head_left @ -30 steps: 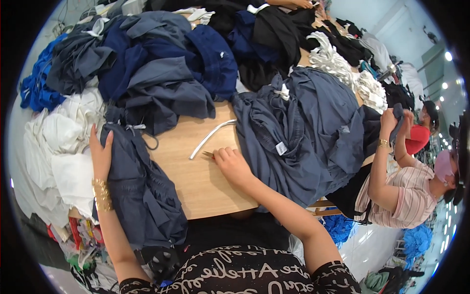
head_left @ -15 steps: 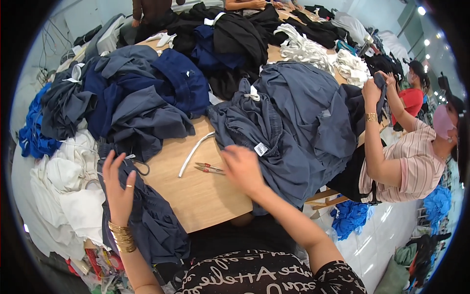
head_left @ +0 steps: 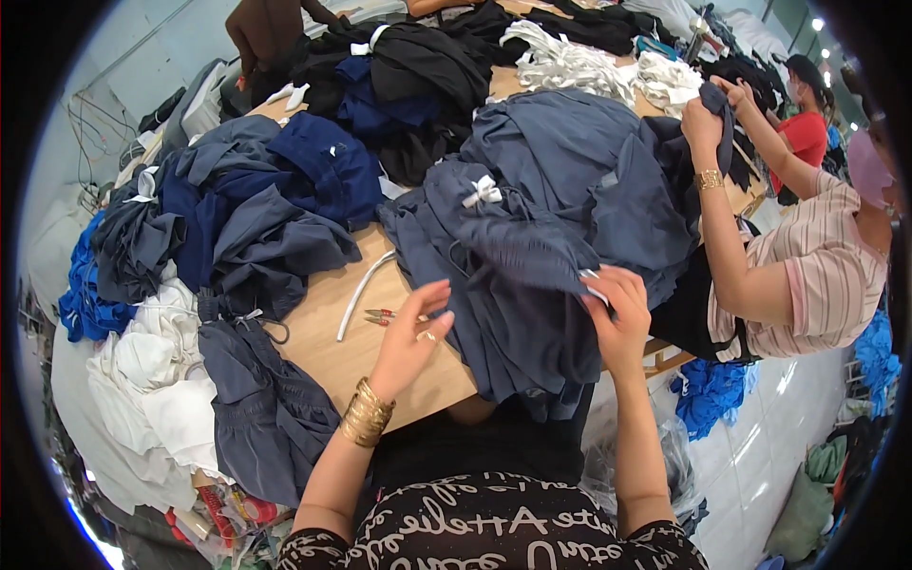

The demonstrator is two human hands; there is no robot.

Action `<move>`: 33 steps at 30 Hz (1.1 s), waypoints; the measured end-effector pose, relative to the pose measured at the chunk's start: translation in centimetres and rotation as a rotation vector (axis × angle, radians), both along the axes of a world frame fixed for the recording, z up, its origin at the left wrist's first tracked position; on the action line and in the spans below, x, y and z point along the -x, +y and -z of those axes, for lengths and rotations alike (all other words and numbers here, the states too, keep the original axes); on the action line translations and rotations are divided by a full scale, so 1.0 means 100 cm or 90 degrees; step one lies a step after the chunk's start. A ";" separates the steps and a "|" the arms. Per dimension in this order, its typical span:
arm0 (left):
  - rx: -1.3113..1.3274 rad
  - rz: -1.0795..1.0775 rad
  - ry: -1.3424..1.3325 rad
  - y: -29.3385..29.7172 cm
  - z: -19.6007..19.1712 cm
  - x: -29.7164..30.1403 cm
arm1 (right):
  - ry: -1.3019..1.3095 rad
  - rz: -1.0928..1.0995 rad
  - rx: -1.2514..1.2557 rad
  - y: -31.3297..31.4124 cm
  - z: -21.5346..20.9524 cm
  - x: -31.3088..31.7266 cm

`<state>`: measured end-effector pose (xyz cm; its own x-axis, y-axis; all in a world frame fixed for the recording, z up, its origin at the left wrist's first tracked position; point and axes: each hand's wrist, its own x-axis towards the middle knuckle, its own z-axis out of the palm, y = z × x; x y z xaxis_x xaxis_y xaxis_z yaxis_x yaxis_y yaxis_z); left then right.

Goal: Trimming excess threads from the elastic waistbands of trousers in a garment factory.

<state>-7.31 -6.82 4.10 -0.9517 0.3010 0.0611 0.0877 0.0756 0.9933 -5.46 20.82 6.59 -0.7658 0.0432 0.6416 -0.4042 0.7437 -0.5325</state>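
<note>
On the bench (head_left: 318, 351), in the head view, the only one I've got, the task's thing is a grey garment (head_left: 532, 252) with a gathered waistband, lying on top of the big grey heap in front of me, right of centre. The right hand (head_left: 619, 309) has it: narrow grip, thumb and fingers pinching the waistband's near right end, where a small white tab shows. The waistband is blurred, so I can't tell exactly how it's folded. A knotted white tie (head_left: 483, 191) sits just behind it.

The left hand (head_left: 413, 332) holds nothing that I can see; its grip is wide, fingers curved, above the bench just left of the heap. Beside it lie red-handled snips (head_left: 380, 313), partly behind the fingers, and a bent white strip (head_left: 356, 294). A second dark grey garment (head_left: 266, 389) hangs over the near left edge, next to a white cloth pile (head_left: 157, 370).

At the right, a co-worker (head_left: 807, 266) in stripes holds dark cloth.

Step in hand, my judgement: picking the garment up by its waistband. Next move calls for the left grip closing on the other end, clear of the snips.
</note>
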 end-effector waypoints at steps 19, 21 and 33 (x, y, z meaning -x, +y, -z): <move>-0.049 -0.226 -0.185 0.029 0.043 0.034 | -0.297 -0.092 -0.047 0.042 0.033 -0.079; -0.025 -0.234 -0.110 0.031 0.047 0.032 | -0.284 -0.107 -0.019 0.037 0.030 -0.079; 0.263 -0.248 0.235 0.042 0.046 -0.005 | -0.186 0.062 -0.015 0.045 0.035 -0.092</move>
